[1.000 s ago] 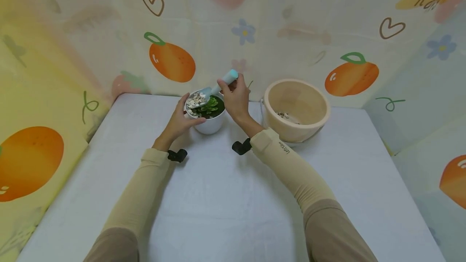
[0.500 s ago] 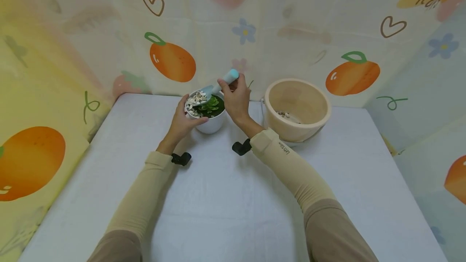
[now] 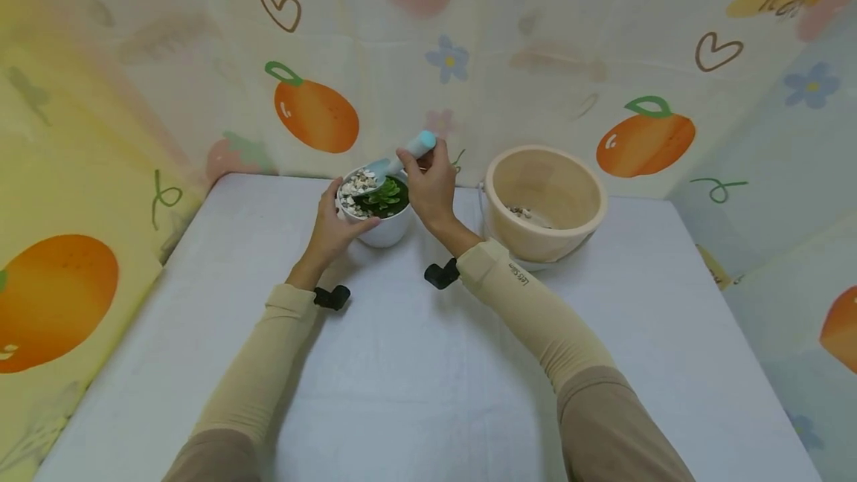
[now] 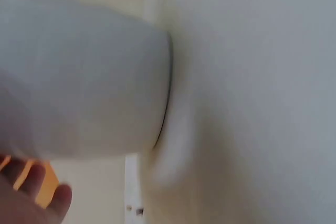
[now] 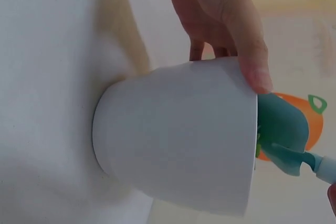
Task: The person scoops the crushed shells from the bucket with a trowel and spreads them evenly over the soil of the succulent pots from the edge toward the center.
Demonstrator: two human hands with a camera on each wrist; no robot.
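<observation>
A white plant pot (image 3: 383,233) stands upright on the table, with a green leafy plant (image 3: 387,199) and dark soil inside. My left hand (image 3: 333,231) holds its left side, thumb at the near rim; the right wrist view shows the thumb (image 5: 255,72) against the pot's edge. My right hand (image 3: 431,188) pinches the pale blue handle of a small trowel (image 3: 420,144) above the pot. The trowel's blade (image 5: 283,124) slants down at the pot's mouth. White and tan pebbles (image 3: 357,184) lie on the blade and along the left inside of the pot.
To the right stands a wide beige bucket (image 3: 559,238), with a few pebbles (image 3: 521,211) on its bottom. A white cloth covers the table (image 3: 415,385). A fruit-printed curtain (image 3: 395,43) hangs close behind the pot and bucket.
Both hands, the pot and the trowel have shifted only slightly. More pebbles show along the pot's left inner side than a second ago. The bucket has stayed in place.
</observation>
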